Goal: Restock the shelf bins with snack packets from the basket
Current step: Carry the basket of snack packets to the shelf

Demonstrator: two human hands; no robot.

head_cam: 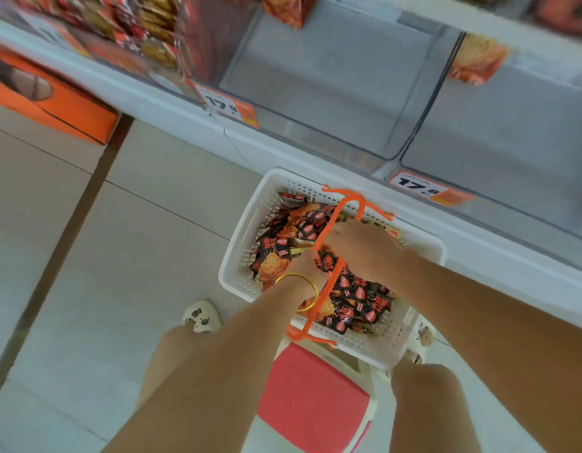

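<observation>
While right hand (364, 250) overlaps left hand (307, 261), grips unclear

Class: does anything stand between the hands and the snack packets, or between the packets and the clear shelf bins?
Only the thin orange handle, which arches over the white plastic basket between the left hand and right hand. Both hands reach the black-and-orange snack packets. Nothing visible blocks the clear plastic shelf bins above.
</observation>
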